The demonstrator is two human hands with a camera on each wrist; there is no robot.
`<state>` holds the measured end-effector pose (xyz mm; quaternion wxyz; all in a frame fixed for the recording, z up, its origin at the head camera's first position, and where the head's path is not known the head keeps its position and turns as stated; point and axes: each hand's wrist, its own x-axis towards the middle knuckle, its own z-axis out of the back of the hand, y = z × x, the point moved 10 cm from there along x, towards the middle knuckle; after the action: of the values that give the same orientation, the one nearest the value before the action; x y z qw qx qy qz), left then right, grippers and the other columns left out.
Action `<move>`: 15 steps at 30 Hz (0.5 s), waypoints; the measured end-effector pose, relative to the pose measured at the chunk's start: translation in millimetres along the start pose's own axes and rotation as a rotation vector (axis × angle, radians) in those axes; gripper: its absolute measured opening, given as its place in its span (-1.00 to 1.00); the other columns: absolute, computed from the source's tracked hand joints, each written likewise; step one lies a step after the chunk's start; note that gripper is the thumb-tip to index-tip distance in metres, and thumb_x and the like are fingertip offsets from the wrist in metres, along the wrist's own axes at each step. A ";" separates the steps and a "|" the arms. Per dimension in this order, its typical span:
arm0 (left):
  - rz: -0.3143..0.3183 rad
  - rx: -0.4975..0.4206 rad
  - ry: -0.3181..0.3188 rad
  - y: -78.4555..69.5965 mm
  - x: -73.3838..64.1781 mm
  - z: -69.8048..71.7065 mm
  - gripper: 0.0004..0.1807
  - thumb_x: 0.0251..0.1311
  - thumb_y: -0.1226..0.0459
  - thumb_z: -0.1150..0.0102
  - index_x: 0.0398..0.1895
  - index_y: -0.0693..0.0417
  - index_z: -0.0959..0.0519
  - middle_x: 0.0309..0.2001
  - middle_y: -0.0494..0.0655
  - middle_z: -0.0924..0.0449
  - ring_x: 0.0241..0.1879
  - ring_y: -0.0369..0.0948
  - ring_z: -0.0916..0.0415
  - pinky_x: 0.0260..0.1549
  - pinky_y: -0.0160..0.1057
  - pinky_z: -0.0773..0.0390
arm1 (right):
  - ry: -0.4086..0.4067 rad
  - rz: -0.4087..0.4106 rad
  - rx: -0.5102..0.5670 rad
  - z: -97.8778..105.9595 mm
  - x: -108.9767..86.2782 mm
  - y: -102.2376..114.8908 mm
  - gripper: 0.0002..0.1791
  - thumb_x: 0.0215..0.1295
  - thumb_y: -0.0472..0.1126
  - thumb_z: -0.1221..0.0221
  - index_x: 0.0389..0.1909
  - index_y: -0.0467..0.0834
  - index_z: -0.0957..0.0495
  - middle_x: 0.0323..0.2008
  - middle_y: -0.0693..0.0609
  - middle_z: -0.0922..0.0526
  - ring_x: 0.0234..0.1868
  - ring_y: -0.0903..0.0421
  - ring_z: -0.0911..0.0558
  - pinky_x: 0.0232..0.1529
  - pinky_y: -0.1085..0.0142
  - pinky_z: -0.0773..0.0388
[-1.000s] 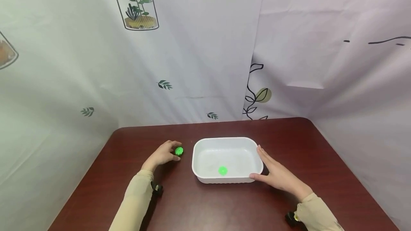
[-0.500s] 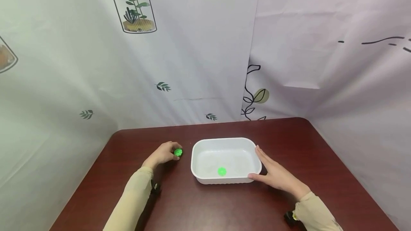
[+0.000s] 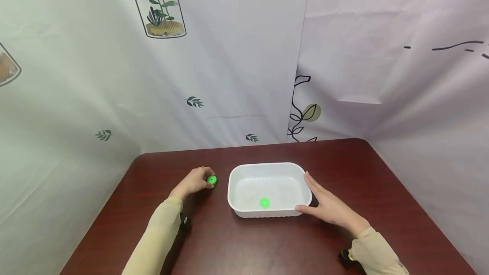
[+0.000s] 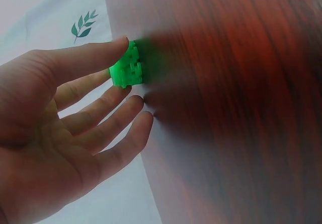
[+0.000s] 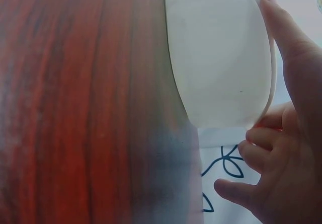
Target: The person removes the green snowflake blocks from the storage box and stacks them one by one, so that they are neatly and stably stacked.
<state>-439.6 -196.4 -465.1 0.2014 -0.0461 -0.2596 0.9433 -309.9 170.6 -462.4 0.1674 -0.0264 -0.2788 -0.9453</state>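
Note:
My left hand (image 3: 194, 180) pinches a round green plastic piece with notched edges (image 3: 212, 180), low over the table left of a white basin. In the left wrist view the thumb lies on one side of the green notched piece (image 4: 128, 68), with fingers on the other and the remaining fingers loosely spread. A flat bright green disc (image 3: 264, 202) lies inside the white basin (image 3: 270, 214), near its front wall. My right hand (image 3: 331, 208) touches the basin's right end, thumb at the near rim and fairly straight fingers at the far corner.
The dark red wooden table (image 3: 244, 249) has rounded far corners. A pale cloth (image 3: 244, 54) printed with plants hangs behind it and along both sides. Black cameras are strapped under both wrists, the right camera (image 3: 345, 258) close over the tabletop.
The left thumb and fingers have drawn closer around the green notched piece. The right hand and basin keep their places; the head view has shifted slightly.

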 end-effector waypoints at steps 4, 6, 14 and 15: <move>0.005 -0.009 -0.011 -0.6 0.8 3.4 -0.68 0.04 0.41 -0.48 -0.10 0.21 -0.64 -0.22 0.00 -0.63 -0.22 -0.10 -0.53 -0.17 -0.04 -0.56 | -0.005 -0.004 0.005 2.7 0.5 1.2 0.23 0.14 0.47 -0.23 0.59 -0.22 0.01 0.58 -0.20 0.01 0.50 -0.21 -0.19 0.32 -0.14 -0.32; 0.009 -0.017 -0.010 -0.6 0.3 3.3 -0.67 0.04 0.41 -0.48 -0.09 0.21 -0.64 -0.22 0.00 -0.63 -0.21 -0.09 -0.54 -0.17 -0.04 -0.57 | -0.003 -0.013 0.006 2.8 0.1 0.7 0.24 0.14 0.48 -0.23 0.59 -0.21 0.02 0.58 -0.20 0.01 0.50 -0.21 -0.19 0.32 -0.14 -0.32; 0.032 -0.020 0.000 1.8 -4.8 0.1 -0.63 0.00 0.44 -0.48 -0.07 0.25 -0.64 -0.23 0.00 -0.64 -0.24 -0.11 -0.53 -0.18 -0.05 -0.57 | 0.020 -0.034 0.023 -1.9 -2.1 -2.0 0.26 0.14 0.48 -0.23 0.60 -0.21 0.06 0.58 -0.20 0.02 0.50 -0.22 -0.19 0.33 -0.14 -0.31; 0.031 -0.015 -0.003 1.9 -4.6 0.4 -0.63 -0.01 0.44 -0.48 -0.08 0.26 -0.64 -0.23 0.00 -0.64 -0.24 -0.12 -0.53 -0.19 -0.05 -0.57 | 0.019 -0.033 0.024 -1.7 -2.1 -2.1 0.26 0.13 0.48 -0.22 0.60 -0.20 0.06 0.58 -0.20 0.02 0.50 -0.21 -0.19 0.33 -0.14 -0.31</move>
<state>-436.2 -199.9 -465.8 0.1861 -0.0502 -0.2664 0.9444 -308.6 172.0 -465.2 0.1545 -0.0110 -0.2890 -0.9447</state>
